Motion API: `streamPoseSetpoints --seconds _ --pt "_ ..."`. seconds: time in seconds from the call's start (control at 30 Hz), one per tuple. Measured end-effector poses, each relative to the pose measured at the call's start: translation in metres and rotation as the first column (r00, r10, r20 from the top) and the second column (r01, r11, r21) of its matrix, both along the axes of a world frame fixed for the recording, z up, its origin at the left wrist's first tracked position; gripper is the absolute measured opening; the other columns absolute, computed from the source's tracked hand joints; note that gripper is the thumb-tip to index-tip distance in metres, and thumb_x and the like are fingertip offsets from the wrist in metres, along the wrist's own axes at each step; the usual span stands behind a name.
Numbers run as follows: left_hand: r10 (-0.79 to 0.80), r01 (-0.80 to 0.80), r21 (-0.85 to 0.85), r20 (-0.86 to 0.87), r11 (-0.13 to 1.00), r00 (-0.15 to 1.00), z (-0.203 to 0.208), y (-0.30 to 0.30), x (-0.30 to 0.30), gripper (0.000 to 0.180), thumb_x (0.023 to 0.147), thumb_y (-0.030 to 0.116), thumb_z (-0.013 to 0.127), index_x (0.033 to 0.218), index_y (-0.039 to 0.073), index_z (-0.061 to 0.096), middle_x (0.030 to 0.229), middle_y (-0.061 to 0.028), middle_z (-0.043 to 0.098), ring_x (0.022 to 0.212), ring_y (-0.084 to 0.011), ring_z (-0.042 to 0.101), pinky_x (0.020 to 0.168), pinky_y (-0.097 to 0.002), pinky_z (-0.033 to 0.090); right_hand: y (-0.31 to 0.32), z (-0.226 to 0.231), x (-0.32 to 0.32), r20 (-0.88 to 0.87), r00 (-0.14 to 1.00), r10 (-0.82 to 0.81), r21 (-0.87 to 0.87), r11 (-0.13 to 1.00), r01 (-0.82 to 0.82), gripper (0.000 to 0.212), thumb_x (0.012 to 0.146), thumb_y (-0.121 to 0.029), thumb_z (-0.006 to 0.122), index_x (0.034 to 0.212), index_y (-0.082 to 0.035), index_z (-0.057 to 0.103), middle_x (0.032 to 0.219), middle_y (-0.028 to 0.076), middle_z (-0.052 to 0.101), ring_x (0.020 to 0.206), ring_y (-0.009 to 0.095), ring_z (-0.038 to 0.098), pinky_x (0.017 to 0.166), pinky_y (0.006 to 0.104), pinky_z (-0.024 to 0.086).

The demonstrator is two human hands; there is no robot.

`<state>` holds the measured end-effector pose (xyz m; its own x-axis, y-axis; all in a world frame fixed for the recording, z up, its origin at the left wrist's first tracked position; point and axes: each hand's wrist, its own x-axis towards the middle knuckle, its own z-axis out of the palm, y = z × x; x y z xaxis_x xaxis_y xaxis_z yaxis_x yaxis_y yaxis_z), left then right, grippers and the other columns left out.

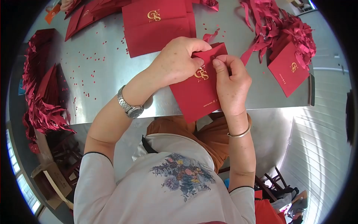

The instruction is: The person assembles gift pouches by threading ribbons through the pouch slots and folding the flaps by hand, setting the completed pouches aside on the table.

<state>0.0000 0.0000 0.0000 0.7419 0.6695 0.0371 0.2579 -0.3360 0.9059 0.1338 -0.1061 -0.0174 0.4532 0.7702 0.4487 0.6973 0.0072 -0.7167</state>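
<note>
Red in the head view, the bag (195,99) lies across the near edge of the table (268,93), the left hand's (181,61) grip closed on its top and the right hand's (233,80) pinching close beside. Good work here likely wants light, even fingertip pressure, keeping the panel uncreased.

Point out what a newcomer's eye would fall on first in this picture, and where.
Probably the flat red bag with gold print, just above the centre, its upper part pinched by the left hand and the right hand. Next, the tangled red ribbons at the upper right, and small red dots scattered over the left of the metal table.
</note>
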Motion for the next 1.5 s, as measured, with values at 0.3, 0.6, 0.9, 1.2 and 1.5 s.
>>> streamPoseSetpoints --seconds 0.3,0.6,0.9,1.2,1.5 --pt "0.038 -0.037 0.174 -0.002 0.984 0.999 0.003 -0.01 -0.004 0.031 0.078 -0.007 0.063 0.109 -0.002 0.064 0.098 -0.0157 0.069 0.087 -0.0267 0.067 0.077 -0.0315 0.052 0.006 0.013 -0.006 0.072 0.997 0.018 -0.036 0.999 -0.015 0.006 0.082 -0.01 0.07 0.081 -0.009 0.064 0.072 0.004 0.066 0.063 0.023 0.061 0.073 0.0329 0.044" --pt "-0.028 0.033 0.336 -0.02 0.941 0.999 0.008 -0.011 -0.005 0.029 0.078 -0.006 0.062 0.106 0.0 0.065 0.09 -0.0169 0.067 0.079 -0.0294 0.067 0.069 -0.0341 0.052 0.015 0.043 -0.003 0.022 0.996 0.088 -0.239 0.968 -0.08 0.013 0.083 -0.015 0.069 0.089 -0.006 0.062 0.07 0.011 0.066 0.064 0.033 0.063 0.06 0.0446 0.05" --pt "-0.221 0.212 -0.107 -0.084 0.971 0.972 0.017 0.014 -0.002 0.022 0.09 0.005 0.054 0.106 0.0 0.068 0.097 -0.0075 0.072 0.09 -0.0146 0.065 0.082 -0.0266 0.05 -0.001 0.027 0.002 0.367 0.92 0.141 -0.238 0.97 -0.053 0.021 0.08 -0.019 0.074 0.092 -0.009 0.061 0.07 0.007 0.066 0.061 0.027 0.063 0.068 0.0372 0.047" --pt "-0.271 0.314 0.186 -0.224 0.931 0.936 0.036 0.009 0.006 0.007 0.086 0.003 0.061 0.09 0.0 0.065 0.078 -0.0145 0.064 0.072 -0.0215 0.062 0.066 -0.0332 0.049 -0.013 0.028 0.003 0.329 0.929 0.171 -0.041 0.985 -0.167 0.028 0.075 -0.021 0.078 0.092 -0.011 0.058 0.068 0.002 0.066 0.06 0.022 0.062 0.075 0.0352 0.045" --pt "0.137 0.03 0.601 -0.231 0.799 0.963 0.014 0.045 -0.044 0.012 0.086 0.011 0.054 0.091 0.006 0.064 0.09 -0.0149 0.065 0.087 -0.0346 0.062 0.075 -0.0441 0.05 -0.017 0.02 0.016 0.507 0.855 0.107 -0.151 0.988 -0.034 0.029 0.076 -0.031 0.075 0.091 -0.011 0.06 0.061 0.003 0.062 0.055 0.024 0.061 0.085 0.0423 0.043"
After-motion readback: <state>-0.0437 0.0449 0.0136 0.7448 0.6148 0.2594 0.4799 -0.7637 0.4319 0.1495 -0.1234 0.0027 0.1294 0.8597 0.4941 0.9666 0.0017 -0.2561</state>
